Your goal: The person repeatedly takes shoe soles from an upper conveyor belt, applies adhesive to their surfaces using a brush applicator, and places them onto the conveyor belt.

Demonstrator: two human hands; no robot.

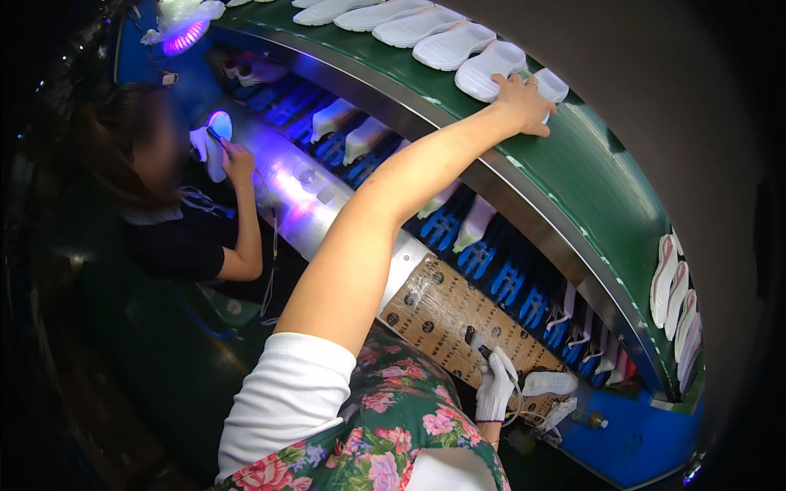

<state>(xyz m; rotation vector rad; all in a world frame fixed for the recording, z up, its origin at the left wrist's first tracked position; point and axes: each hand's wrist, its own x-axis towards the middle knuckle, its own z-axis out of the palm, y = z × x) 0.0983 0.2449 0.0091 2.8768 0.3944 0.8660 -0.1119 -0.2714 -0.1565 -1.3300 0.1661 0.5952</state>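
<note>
Closest in, the right hand [494, 386] has a white work glove on and sits low by the floral apron [393, 425]. Its fingers are wrapped around a small dark brush-like tool [479, 344], which sticks up and a bit to the left. Just right of it a white shoe [550, 383] lies on its side, on a sheet of brown cardboard [442, 315] that covers the bench edge.

Further out, the bare left arm stretches up and right across everything. The left hand [522, 102] lies flat on a white sole [490, 69] on the green conveyor belt [589, 172], fingers spread over its near end, pressing rather than gripping (can't tell if the thumb hooks under). That sole's long axis runs across the belt, same as the row of white soles [409, 23] lined up beside it to the left.

Under the belt, blue racks [491, 262] hold white shoe uppers [476, 221] standing on pegs.

Far left, another person [172, 204] holds a white shoe under a purple lamp [219, 124].
</note>
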